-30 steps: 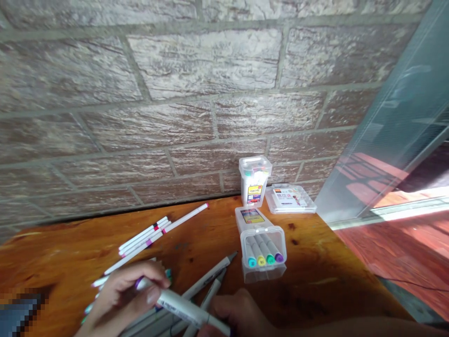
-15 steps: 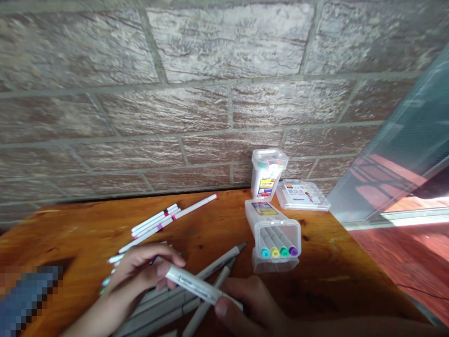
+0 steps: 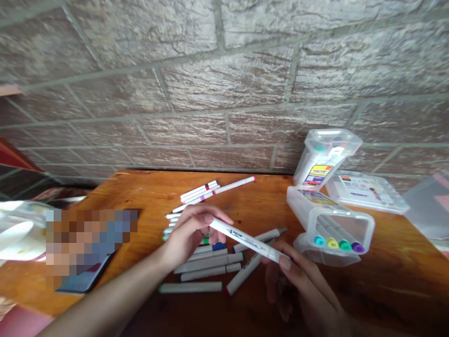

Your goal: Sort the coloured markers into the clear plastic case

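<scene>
A white marker [image 3: 247, 238] with black print is held above the table between both hands, sloping down to the right. My left hand [image 3: 196, 229] pinches its upper left end. The fingers of my right hand [image 3: 301, 281] grip the lower right end. Under the hands lie several loose thick markers [image 3: 210, 263], some with green, blue or red ends. Slimmer white pens [image 3: 199, 193] lie behind my left hand. To the right, an open clear case [image 3: 370, 234] rests on its side with several markers inside, their ends cyan, yellow, green and purple.
Behind the open case stands a closed clear case [image 3: 321, 159] of markers, beside a flat clear box [image 3: 368, 193]. A dark flat object [image 3: 82, 278], partly pixelated, lies on the wooden table [image 3: 119, 192] at the left. A brick wall [image 3: 224, 98] rises behind.
The view has swung left, so the cases appear further right. The held marker stays between both hands. My right hand's lower fingers now show spread below it, and more loose markers are visible.
</scene>
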### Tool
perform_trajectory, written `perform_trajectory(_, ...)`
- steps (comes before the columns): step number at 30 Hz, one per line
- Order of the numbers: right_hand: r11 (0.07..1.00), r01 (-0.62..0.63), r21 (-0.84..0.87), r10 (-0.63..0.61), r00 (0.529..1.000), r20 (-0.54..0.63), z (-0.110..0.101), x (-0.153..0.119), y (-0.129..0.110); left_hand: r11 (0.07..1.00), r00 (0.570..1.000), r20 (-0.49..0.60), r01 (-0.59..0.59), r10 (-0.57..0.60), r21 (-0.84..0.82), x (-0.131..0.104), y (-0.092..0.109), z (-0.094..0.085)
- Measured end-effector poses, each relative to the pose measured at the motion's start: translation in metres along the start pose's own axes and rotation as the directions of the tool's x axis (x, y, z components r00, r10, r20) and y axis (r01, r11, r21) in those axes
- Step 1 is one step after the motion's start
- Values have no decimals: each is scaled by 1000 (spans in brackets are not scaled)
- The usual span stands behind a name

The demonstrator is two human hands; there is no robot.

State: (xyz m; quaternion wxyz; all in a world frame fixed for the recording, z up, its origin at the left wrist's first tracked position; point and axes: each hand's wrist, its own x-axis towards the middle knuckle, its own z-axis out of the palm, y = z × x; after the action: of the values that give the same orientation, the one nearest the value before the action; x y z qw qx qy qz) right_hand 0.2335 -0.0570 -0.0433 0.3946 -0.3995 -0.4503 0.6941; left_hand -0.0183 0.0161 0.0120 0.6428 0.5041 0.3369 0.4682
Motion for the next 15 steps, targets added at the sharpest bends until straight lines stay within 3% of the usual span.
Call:
perform_trajectory(5, 998, -4, 56, 3, 1000, 7, 3, 1, -5, 1000, 998, 57, -26, 26, 5, -1, -1, -4)
perform_trajectory(10, 999, 16, 45, -15, 999, -29, 3, 1, -5, 991, 994, 92, -74, 64, 113, -4, -7, -11)
perform_trajectory(15, 997, 62, 46, -59, 997, -53, 6, 3, -4, 986, 995, 98, -46, 31, 161, -8, -9, -7)
